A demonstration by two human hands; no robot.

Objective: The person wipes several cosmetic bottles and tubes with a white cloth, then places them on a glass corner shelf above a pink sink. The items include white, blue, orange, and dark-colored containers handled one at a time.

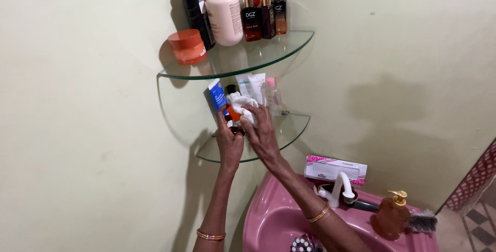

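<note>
My left hand (pixel 229 141) grips a small orange bottle (pixel 234 113) with a dark cap just above the lower glass corner shelf (pixel 289 130). My right hand (pixel 262 133) presses a white cloth (pixel 242 102) against the top of that bottle. Behind the hands stand a blue tube (pixel 217 94), two white tubes (pixel 252 85) and a small clear bottle with a pink cap (pixel 273 97) on the same shelf.
The upper glass shelf (pixel 268 55) carries an orange jar (pixel 187 47), a black bottle, a pink pump bottle (pixel 225 17) and three dark perfume bottles (pixel 264 13). Below is a pink sink (pixel 268 221) with a white tap (pixel 338 190), an amber soap dispenser (pixel 391 216), a brush and a boxed item.
</note>
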